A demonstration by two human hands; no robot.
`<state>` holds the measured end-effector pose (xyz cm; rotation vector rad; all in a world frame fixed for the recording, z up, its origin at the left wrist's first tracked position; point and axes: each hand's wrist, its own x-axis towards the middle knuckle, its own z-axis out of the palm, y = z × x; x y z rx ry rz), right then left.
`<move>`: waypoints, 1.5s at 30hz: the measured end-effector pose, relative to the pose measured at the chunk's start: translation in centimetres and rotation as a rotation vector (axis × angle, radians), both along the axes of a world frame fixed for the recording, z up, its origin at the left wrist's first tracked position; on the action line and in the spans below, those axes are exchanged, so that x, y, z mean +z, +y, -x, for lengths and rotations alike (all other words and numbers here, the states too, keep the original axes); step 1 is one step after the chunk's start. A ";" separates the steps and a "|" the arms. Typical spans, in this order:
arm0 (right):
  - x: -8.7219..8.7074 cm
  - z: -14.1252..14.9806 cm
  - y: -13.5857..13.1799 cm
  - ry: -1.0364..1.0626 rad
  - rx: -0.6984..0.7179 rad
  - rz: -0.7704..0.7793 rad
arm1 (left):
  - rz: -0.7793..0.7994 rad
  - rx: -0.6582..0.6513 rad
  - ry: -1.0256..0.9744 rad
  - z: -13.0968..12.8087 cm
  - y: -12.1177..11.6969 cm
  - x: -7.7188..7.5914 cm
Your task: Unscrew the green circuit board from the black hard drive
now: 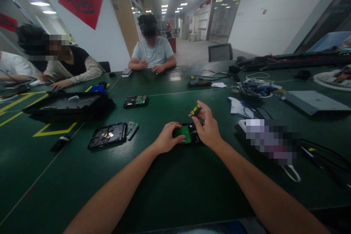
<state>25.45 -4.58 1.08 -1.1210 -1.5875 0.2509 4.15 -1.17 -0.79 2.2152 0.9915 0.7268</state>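
Observation:
In front of me a black hard drive (195, 138) with a green circuit board lies flat on the table. My left hand (168, 138) grips its left end, with the thumb across the board and the fingers over the far edge. Between thumb and fingers of my right hand (207, 126) is a screwdriver (196, 110) with a short yellow-and-black handle, held tilted over the drive. The screwdriver's tip is hidden by the hand, so I cannot tell whether it touches a screw. The right hand covers the drive's right end.
Left of me lie another hard drive (107, 135), a loose circuit board (132, 130) and a black tray (68, 104). A further drive (135, 101) is beyond. On the right are a white power strip (242, 126), cables and a grey metal box (315, 101). Several people sit around the table.

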 end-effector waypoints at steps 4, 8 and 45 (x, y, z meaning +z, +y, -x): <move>-0.2 -0.1 0.2 -0.048 -0.051 -0.038 | 0.006 0.002 0.010 0.0 0.0 0.0; -0.3 -0.2 0.3 -0.077 -0.077 -0.059 | 0.011 0.001 0.008 0.0 0.0 -0.1; -0.4 -0.1 0.3 -0.218 -0.119 -0.139 | 0.004 0.007 0.011 -0.1 0.1 -0.2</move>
